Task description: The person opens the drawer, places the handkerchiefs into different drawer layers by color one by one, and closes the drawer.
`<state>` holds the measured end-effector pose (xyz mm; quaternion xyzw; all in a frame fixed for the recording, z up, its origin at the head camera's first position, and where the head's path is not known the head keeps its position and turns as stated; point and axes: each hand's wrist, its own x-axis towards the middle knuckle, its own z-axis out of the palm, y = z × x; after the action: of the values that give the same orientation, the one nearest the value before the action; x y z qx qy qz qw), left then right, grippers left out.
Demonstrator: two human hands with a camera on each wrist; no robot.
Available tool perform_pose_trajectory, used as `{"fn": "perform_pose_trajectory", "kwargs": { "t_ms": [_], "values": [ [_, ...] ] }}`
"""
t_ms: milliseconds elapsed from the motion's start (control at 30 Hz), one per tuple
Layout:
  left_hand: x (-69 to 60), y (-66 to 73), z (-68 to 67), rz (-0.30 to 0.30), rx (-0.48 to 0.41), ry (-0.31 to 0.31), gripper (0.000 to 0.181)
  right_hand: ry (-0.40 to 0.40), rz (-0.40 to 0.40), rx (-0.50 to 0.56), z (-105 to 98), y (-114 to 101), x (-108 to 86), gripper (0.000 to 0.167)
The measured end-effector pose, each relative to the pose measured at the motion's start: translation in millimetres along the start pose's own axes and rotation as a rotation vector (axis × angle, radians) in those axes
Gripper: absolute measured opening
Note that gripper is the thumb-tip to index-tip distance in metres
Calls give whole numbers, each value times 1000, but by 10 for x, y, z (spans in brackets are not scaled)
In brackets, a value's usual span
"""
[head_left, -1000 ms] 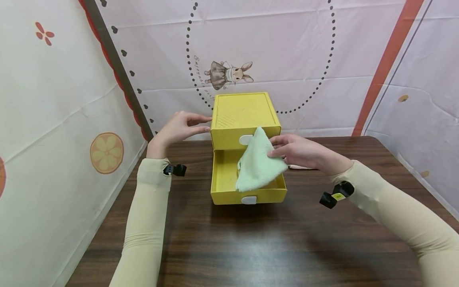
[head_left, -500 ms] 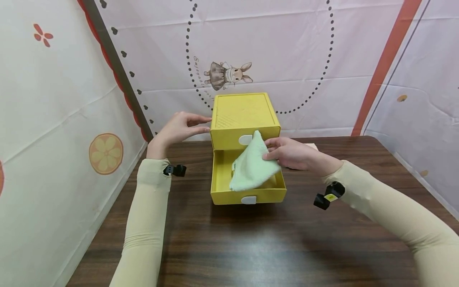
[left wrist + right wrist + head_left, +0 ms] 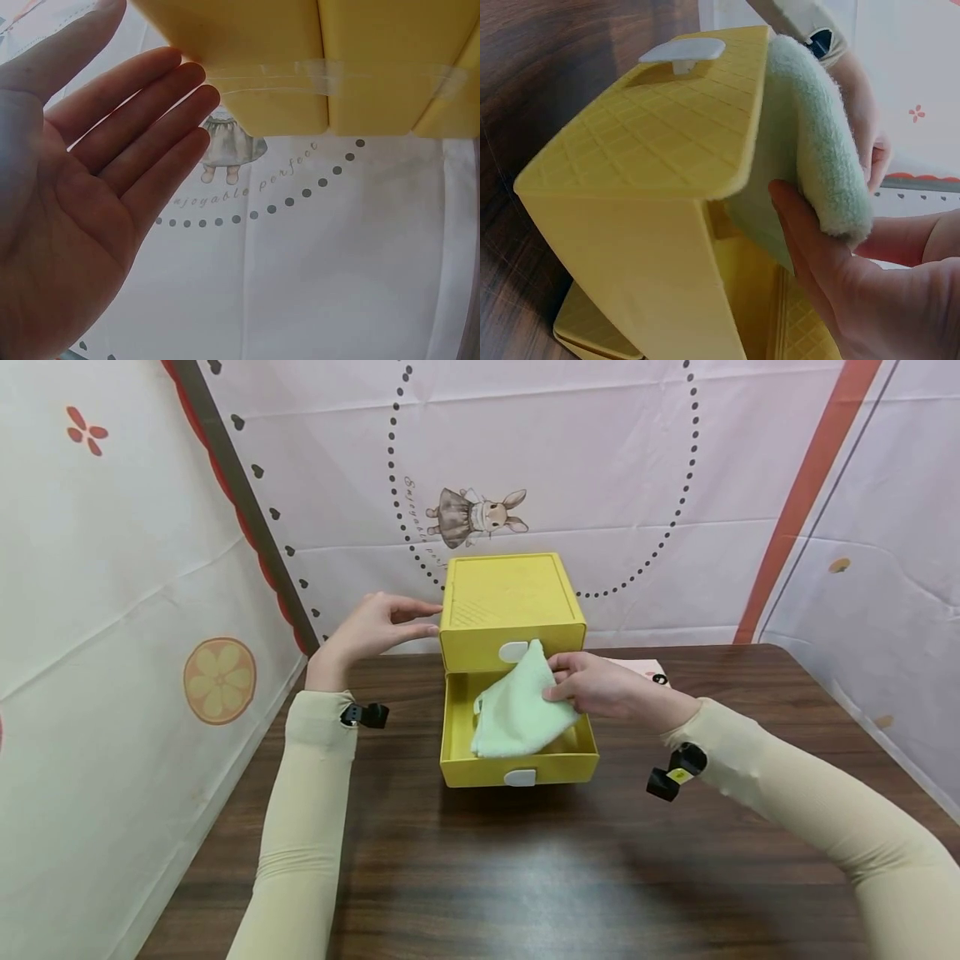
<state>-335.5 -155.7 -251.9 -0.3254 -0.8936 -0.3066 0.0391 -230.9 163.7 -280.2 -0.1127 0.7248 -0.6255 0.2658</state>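
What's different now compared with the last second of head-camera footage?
In the head view, the right hand has moved left, carrying the green cloth farther left over the open drawer; the cloth's top tip sits lower. More of a pale item shows behind the right wrist. Nothing was newly grasped or let go. Unchanged: left hand beside the yellow box, drawer open.

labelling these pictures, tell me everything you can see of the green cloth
The green cloth is pale, soft and fuzzy-looking, and seems folded. It rises to a point at the top, pinched on its right side by the right hand, its lower part over the open yellow drawer. Whether it touches the bottom is unclear.
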Motion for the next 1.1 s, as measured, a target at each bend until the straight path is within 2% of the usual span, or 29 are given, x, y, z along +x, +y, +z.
{"fn": "perform_pose_trajectory", "kwargs": {
  "t_ms": [300,600,867,1100],
  "values": [
    [6,4,-1,1,-8,0,51,31,46,-87,9,-35,-17,39],
    [-1,13,-2,3,-9,-1,49,103,120,-402,-95,-149,-52,39],
    [-2,14,3,0,-17,-2,49,121,140,-465,-175,-180,-51,33],
    [-3,27,-5,-10,-20,-6,48,131,139,-593,-212,-204,-45,29]
  ]
}}
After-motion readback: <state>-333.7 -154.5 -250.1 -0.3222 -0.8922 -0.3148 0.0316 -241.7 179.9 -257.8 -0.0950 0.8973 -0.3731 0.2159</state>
